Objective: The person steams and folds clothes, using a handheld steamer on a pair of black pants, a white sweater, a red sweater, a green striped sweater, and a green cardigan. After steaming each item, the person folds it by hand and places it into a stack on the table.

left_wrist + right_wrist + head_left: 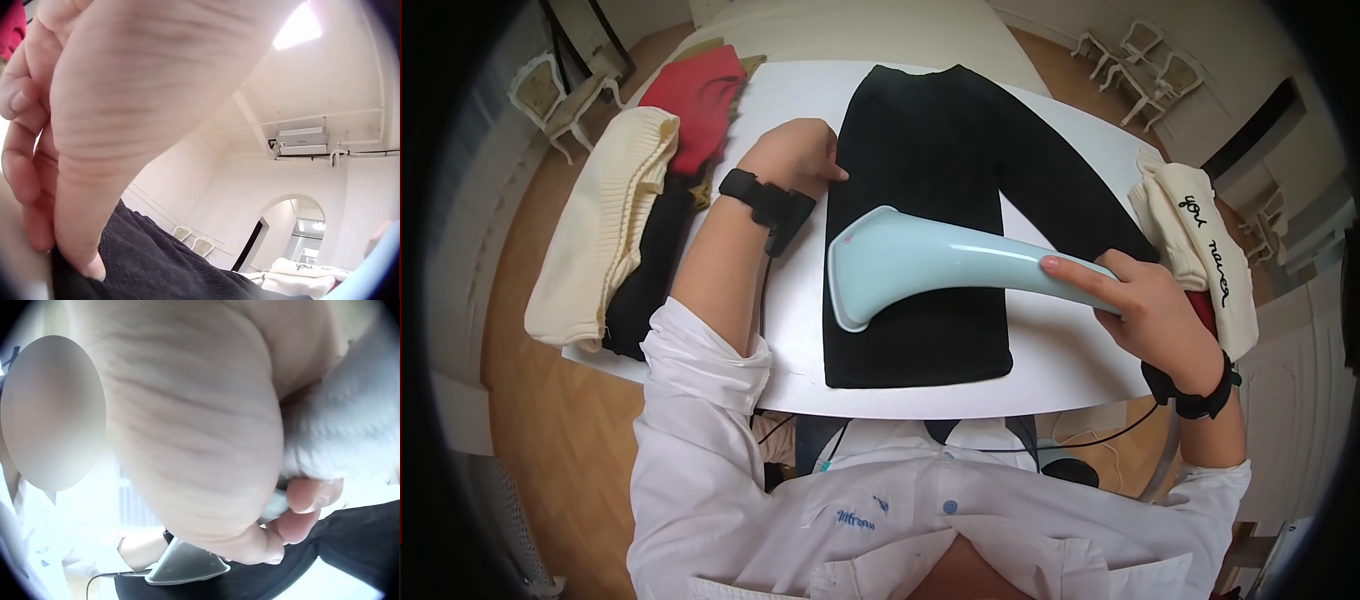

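A black long-sleeved knit top (pixel 920 150) lies spread on the white table, one sleeve (pixel 1065 180) running out to the right. My left hand (pixel 795 155) is at the top's left edge; in the left wrist view the thumb (pixel 94 269) rests on the black fabric with the other fingers curled beside the edge. My right hand (pixel 1160 310) grips the handle of a light blue handheld garment steamer (pixel 930 260). The steamer's wide head points left and overlaps the lower left part of the top. In the right wrist view the fingers (pixel 297 525) wrap around the handle.
At the table's left lie a folded cream ribbed knit (pixel 595 230), a black garment (pixel 645 270) and a red one (pixel 700 100). White folded clothing with lettering (pixel 1200 240) is stacked at the right. A black cord (pixel 1100 437) runs below the table's front edge.
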`<state>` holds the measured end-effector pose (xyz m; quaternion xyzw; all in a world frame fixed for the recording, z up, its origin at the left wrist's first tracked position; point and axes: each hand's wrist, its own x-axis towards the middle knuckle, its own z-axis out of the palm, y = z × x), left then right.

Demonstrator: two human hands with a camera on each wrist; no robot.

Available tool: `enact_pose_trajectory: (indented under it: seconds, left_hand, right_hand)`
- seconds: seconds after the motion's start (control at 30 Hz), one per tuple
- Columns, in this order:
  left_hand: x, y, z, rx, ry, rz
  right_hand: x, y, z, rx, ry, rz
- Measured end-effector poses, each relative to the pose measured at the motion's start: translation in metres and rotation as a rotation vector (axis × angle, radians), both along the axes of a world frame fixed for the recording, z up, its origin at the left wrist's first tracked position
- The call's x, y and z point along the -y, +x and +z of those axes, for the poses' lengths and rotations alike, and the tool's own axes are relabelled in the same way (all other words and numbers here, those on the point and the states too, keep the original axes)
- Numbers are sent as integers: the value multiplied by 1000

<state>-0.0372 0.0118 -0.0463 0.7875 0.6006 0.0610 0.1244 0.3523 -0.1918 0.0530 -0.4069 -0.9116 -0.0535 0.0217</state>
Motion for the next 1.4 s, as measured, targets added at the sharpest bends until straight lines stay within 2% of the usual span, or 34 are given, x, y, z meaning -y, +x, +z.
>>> enact_pose_trajectory:
  seconds: [0.1,0.23,0.43,0.67,0.77,0.87,1.0,1.03,1.2,1.3,1.33,1.4]
  left_hand:
    - [0,2,4,-22,10,-26]
    - [-1,6,11,-76,-51,4]
    - [-1,11,13,-117,-30,11]
    - [4,9,15,-148,-12,7]
    - [2,4,9,-114,36,-6]
    - [3,0,11,-49,-26,-11]
    - [7,-7,7,48,-48,-22]
    - [5,-6,6,49,-51,-27]
    - [4,1,10,-65,31,-7]
    - [6,10,15,-25,-23,28]
    - [7,12,14,-25,-27,30]
    - [9,15,10,-3,114,9]
  right_hand:
    - [5,22,6,-28,80,-22]
    - [11,42,20,11,145,-180]
    - [-5,44,5,53,167,-261]
    - [-34,8,-16,-27,82,-120]
    - [-32,-7,-18,-56,60,-79]
    - [-22,-8,-12,-49,4,-40]
    - [-8,16,-1,-35,66,-41]
    - [-2,24,6,-18,30,-93]
    - [19,64,11,43,169,-260]
    - [39,81,22,59,85,-300]
    - [44,86,23,-2,85,-253]
    - [56,91,28,-22,53,-205]
